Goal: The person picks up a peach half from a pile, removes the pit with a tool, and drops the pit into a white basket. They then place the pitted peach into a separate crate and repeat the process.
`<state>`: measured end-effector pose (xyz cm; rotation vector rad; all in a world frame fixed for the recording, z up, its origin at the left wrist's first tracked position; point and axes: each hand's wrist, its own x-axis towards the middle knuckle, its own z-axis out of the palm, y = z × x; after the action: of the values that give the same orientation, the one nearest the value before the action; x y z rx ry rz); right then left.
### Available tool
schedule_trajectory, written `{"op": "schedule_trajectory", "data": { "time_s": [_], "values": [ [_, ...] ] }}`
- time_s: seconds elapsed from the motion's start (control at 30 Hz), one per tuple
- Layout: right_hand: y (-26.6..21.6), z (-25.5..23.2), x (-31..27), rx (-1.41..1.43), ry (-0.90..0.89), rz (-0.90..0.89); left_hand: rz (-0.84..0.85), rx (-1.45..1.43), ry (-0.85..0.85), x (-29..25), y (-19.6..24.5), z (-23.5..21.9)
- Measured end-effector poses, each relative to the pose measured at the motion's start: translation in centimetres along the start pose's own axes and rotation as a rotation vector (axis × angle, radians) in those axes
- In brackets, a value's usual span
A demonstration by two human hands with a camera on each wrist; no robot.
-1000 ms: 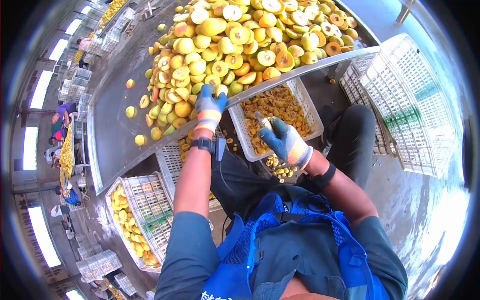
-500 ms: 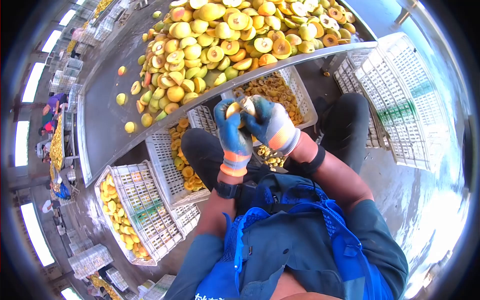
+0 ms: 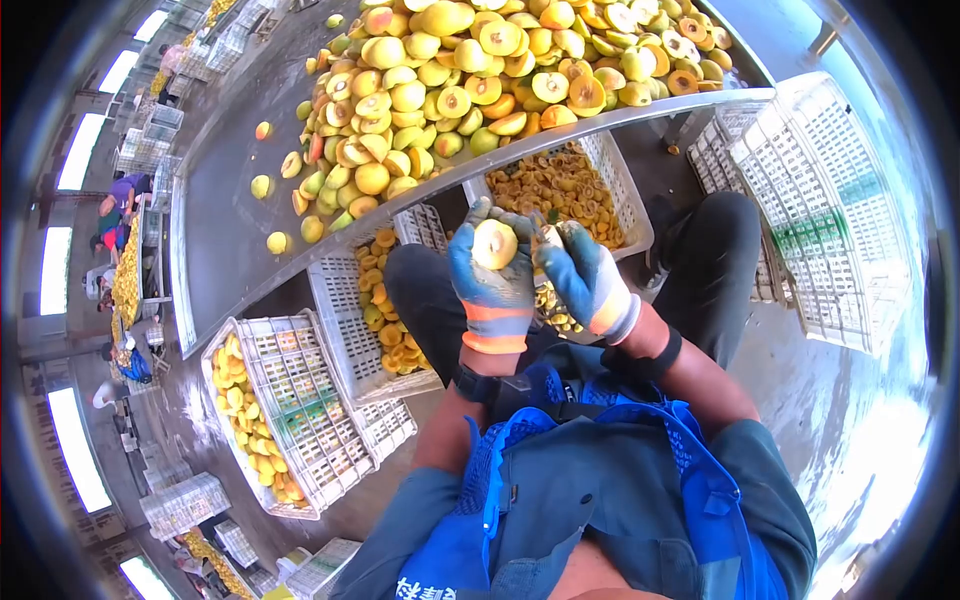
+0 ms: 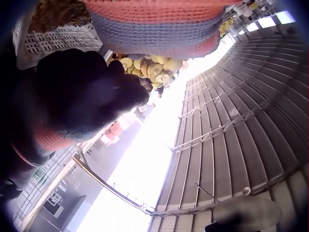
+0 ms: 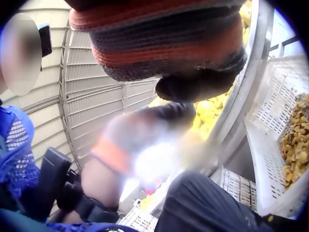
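Note:
In the head view my left hand, in a blue-palmed glove, holds a yellow peach half with its cut face turned up. Beside it, my gloved right hand grips a small pale-handled tool, mostly hidden by the fingers; its exact kind I cannot tell. The tool sits close to the left fingertips, just right of the fruit. Both hands are above the lap, in front of a heap of halved peaches on a metal table.
Below the table edge stands a white crate of brownish cut fruit pieces. Another crate with peach halves is by the left knee, with a tilted full crate farther left. Crates stack at right. People work at far tables.
My left hand has come from the heap to above the lap with a peach half, now turned cut face up. The right hand has met it, then drawn slightly apart, still gripping the tool.

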<state>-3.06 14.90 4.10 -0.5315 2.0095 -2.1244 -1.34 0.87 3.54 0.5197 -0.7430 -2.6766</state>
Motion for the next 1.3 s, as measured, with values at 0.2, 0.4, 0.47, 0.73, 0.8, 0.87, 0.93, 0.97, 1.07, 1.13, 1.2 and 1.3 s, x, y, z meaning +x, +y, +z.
{"op": "schedule_trajectory", "data": {
  "time_s": [0.2,0.4,0.47,0.73,0.8,0.87,0.93,0.97,1.07,1.13,1.2,1.3],
  "values": [
    [-1.4,-0.5,0.2,-0.202,-0.241,0.15,-0.041,0.064,0.072,-0.1,0.3,0.6],
    [-2.1,-0.2,0.5,-0.359,-0.252,0.127,0.003,0.169,0.074,-0.9,-0.1,1.5],
    [-1.3,0.0,0.6,-0.339,-0.254,0.12,0.018,0.187,0.078,-1.1,-0.4,1.8],
    [-2.6,-0.5,1.3,-0.339,-0.354,0.174,0.041,0.202,0.087,-1.2,-1.1,1.6],
    [-1.8,-0.6,1.3,-0.328,-0.36,0.109,0.0,0.183,0.092,-0.9,-0.9,1.6],
    [-1.9,-0.6,1.3,-0.409,-0.391,0.115,-0.063,0.166,0.096,-0.7,-0.7,1.4],
    [-3.1,-0.4,1.7,-0.583,-0.434,0.191,-0.002,0.232,0.13,-0.6,-1.1,1.2],
    [-2.1,0.0,1.6,-0.588,-0.42,0.178,0.029,0.262,0.145,-0.5,-1.3,1.3],
    [-0.9,0.1,1.0,-0.446,-0.37,0.11,0.13,0.331,0.218,-1.0,-1.8,1.7],
    [-0.8,0.0,0.9,-0.387,-0.378,0.123,0.088,0.249,0.182,-0.9,-1.6,1.2],
    [-1.4,-0.5,1.3,-0.355,-0.441,0.162,0.038,0.191,0.169,-0.7,-1.4,0.8],
    [-1.7,-0.6,1.2,-0.386,-0.462,0.2,-0.02,0.169,0.143,-0.5,-1.2,0.7]
  ]
}}
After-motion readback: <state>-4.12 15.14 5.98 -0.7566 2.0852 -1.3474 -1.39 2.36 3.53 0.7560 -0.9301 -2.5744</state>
